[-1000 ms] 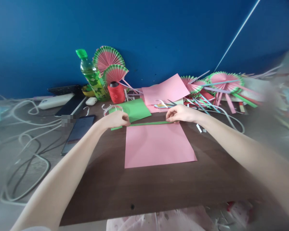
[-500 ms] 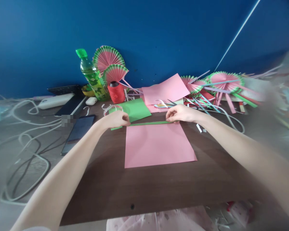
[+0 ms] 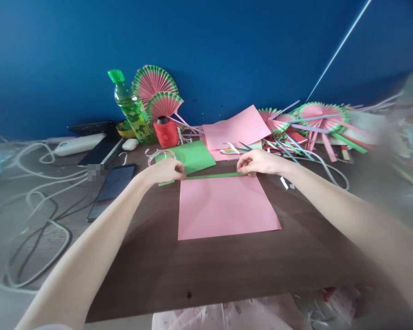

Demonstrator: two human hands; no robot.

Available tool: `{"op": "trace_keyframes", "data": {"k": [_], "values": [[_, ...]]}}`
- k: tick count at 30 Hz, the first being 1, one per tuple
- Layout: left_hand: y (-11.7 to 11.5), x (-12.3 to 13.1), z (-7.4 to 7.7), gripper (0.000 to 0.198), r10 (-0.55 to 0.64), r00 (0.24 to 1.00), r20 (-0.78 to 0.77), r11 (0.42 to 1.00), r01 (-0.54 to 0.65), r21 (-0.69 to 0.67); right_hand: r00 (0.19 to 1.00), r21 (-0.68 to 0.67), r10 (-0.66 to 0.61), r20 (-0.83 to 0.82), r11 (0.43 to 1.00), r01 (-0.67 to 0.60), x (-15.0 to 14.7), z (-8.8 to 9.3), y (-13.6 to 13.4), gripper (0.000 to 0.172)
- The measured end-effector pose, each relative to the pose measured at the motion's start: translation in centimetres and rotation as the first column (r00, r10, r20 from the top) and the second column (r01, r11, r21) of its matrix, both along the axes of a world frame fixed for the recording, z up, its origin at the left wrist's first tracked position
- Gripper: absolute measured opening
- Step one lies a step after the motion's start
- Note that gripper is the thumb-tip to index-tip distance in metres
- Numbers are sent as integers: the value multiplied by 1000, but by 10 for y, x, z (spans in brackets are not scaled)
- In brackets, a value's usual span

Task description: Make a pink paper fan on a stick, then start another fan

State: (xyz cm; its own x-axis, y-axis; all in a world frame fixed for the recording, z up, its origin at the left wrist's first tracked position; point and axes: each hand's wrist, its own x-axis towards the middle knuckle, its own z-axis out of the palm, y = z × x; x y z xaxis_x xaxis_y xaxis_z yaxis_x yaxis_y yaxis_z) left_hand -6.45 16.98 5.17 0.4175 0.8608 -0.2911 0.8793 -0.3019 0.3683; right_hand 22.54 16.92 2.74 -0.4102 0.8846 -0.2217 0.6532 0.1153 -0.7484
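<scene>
A pink sheet of paper (image 3: pixel 227 208) lies flat on the brown table (image 3: pixel 151 266). Along its far edge runs a narrow green paper strip (image 3: pixel 211 176). My left hand (image 3: pixel 168 171) pinches the strip near its left end, fingers closed. At the other end, my right hand (image 3: pixel 256 162) has thumb and fingertips closed on the same strip, pressing it against the pink sheet's far right corner. Just behind lies a green sheet of paper (image 3: pixel 196 156), partly covered by my left hand. The fingertips' exact grip on the strip is partly hidden.
Behind stand a green bottle (image 3: pixel 134 112), a red thread spool (image 3: pixel 167 132) and pleated paper fans (image 3: pixel 154 85). More pink paper (image 3: pixel 237 128) lies at the back. On the left are a phone (image 3: pixel 112 192) and white cables (image 3: pixel 48 220); paper strips (image 3: pixel 292 149) clutter the right.
</scene>
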Motion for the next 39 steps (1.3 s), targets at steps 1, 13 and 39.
{"op": "trace_keyframes", "data": {"k": [1, 13, 39], "values": [[0, 0, 0, 15, 2, 1000, -2, 1000, -2, 0, 1000, 0, -2, -1, 1000, 2, 0, 0, 0, 17], [1, -1, -1, 18, -25, 1000, 7, 1000, 25, 2, 1000, -1, 0, -2, 1000, 0, -1, 1, -1, 16], [2, -1, -3, 19, 22, 996, -85, 998, -17, 55, 1000, 12, 3, -4, 1000, -3, 0, -1, 0, 17]]}}
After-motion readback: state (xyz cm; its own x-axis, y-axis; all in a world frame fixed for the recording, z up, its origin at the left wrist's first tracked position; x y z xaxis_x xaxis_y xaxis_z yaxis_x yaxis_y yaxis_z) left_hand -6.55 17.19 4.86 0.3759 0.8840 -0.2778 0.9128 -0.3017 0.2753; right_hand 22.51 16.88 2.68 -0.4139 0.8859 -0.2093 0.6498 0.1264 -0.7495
